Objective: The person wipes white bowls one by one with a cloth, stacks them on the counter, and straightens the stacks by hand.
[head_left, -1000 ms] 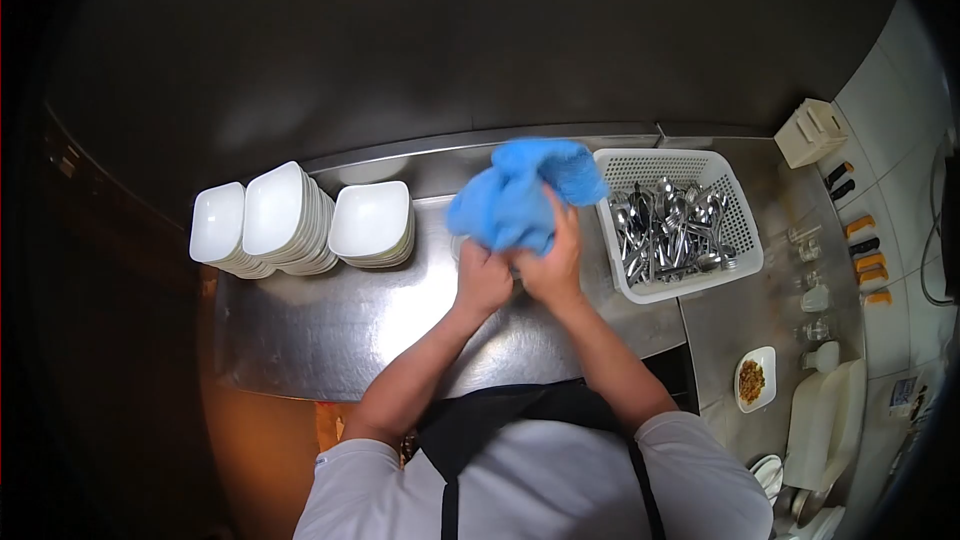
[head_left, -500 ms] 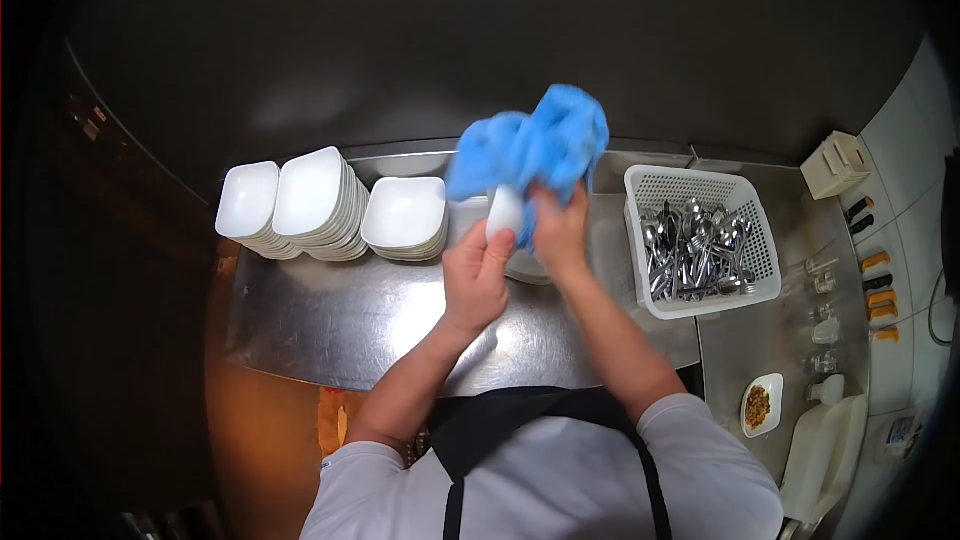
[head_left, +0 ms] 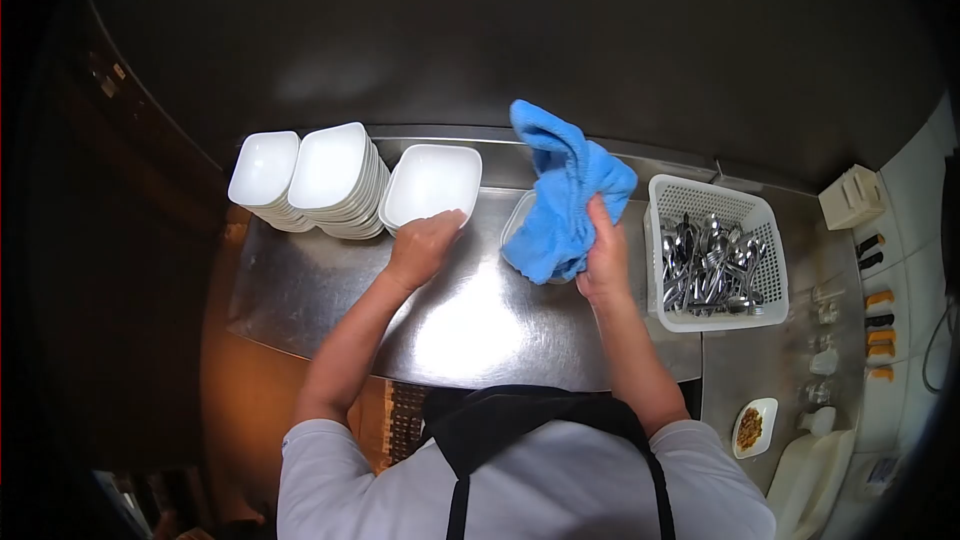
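Note:
My left hand [head_left: 426, 246] is closed on the near rim of a square white dish [head_left: 432, 183], which sits on top of the shortest-looking right-hand stack. Its fingertips are partly hidden. In my right hand [head_left: 606, 258] a blue cloth [head_left: 572, 202] is bunched, held up above the steel counter [head_left: 470, 310]. Behind and under the cloth, the edge of another pale dish [head_left: 514, 224] shows; most of it is covered. Two more stacks of white dishes, a tall stack [head_left: 332, 168] and a left stack [head_left: 268, 170], stand to the left.
A white perforated basket [head_left: 778, 285] full of cutlery stands right of my right hand. Further right are a small dish of food [head_left: 754, 428], several glasses [head_left: 822, 360] and knives with orange and black handles [head_left: 880, 322] on the wall. A dark wall [head_left: 480, 40] rises behind the counter.
My hands have moved apart. The left went from the cloth and a white dish to the stack on the left; the right moved slightly right and down with the cloth.

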A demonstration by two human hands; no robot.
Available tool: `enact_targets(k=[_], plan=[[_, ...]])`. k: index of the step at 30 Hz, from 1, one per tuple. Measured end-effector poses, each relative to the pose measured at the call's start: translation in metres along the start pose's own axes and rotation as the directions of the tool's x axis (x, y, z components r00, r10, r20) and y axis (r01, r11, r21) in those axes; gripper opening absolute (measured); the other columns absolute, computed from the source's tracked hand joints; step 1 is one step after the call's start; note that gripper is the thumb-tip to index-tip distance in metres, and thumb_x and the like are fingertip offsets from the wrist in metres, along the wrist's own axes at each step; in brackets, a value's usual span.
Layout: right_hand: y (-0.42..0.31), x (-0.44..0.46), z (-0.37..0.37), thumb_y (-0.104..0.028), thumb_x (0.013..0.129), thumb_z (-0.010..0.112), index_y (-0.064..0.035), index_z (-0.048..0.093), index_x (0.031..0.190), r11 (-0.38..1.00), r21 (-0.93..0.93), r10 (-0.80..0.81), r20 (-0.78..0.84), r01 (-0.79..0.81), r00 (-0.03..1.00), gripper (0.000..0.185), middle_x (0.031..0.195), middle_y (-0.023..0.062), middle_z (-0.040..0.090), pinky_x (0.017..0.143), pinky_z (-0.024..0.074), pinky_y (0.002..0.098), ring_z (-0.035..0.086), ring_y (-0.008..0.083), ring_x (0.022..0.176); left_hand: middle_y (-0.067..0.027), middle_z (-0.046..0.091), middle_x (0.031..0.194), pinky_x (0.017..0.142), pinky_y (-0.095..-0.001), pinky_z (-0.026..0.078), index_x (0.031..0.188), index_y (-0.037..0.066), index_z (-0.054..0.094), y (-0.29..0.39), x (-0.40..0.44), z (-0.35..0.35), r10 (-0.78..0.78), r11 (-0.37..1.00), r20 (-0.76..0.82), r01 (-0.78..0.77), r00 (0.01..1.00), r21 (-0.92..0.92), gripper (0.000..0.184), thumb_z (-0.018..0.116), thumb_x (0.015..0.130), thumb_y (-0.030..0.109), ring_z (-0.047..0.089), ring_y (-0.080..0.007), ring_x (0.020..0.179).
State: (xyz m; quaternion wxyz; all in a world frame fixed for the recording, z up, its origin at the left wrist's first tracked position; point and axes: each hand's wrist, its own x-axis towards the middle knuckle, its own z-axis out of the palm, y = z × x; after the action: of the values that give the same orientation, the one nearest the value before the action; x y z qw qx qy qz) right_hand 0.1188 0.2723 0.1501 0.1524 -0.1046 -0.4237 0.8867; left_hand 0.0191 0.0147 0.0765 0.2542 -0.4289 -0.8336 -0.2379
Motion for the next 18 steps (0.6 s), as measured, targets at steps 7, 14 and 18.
enact_targets(k=[7, 14, 18], plan=[[-0.014, 0.002, -0.023, -0.031, 0.098, 0.061, 0.0015, 0.055, 0.129, 0.952, -0.242, -0.209, -0.078, 0.185, 0.975, 0.045, 0.123, 0.0117, 0.064, 0.098, 0.0487, 0.0357, 0.064, 0.0230, 0.109, -0.0099, 0.072, 0.108, 0.075, -0.0382, 0.056, 0.112, 0.009, 0.066, -0.028, -0.015, -0.012, -0.042, 0.999, 0.172, 0.043, 0.984, -0.003, 0.025, 0.067, 0.088, 0.013, 0.071, -0.0277, 0.087], [-0.053, 0.014, -0.026, -0.013, 0.074, 0.078, -0.0120, 0.070, 0.117, -0.115, -0.906, -0.192, 0.422, 0.407, 0.886, 0.044, 0.119, 0.0167, 0.064, 0.095, 0.0471, 0.0429, 0.060, 0.0375, 0.108, -0.0176, 0.067, 0.119, 0.102, -0.0445, 0.044, 0.124, 0.003, 0.064, 0.017, 0.005, -0.016, -0.033, 0.998, -0.017, 0.032, 0.999, -0.055, 0.048, 0.077, 0.083, 0.026, 0.063, -0.0328, 0.113], [-0.038, 0.038, -0.018, -0.009, 0.064, 0.082, -0.0149, 0.070, 0.119, -0.348, -0.741, 0.052, 0.596, 0.574, 0.801, 0.057, 0.130, 0.0202, 0.060, 0.097, 0.0476, 0.0445, 0.058, 0.0386, 0.114, -0.0234, 0.060, 0.128, 0.109, -0.0536, 0.036, 0.132, -0.004, 0.053, 0.080, 0.008, 0.037, -0.319, 0.879, -0.036, 0.281, 0.947, -0.385, 0.066, 0.076, 0.083, 0.034, 0.055, -0.0403, 0.123]])
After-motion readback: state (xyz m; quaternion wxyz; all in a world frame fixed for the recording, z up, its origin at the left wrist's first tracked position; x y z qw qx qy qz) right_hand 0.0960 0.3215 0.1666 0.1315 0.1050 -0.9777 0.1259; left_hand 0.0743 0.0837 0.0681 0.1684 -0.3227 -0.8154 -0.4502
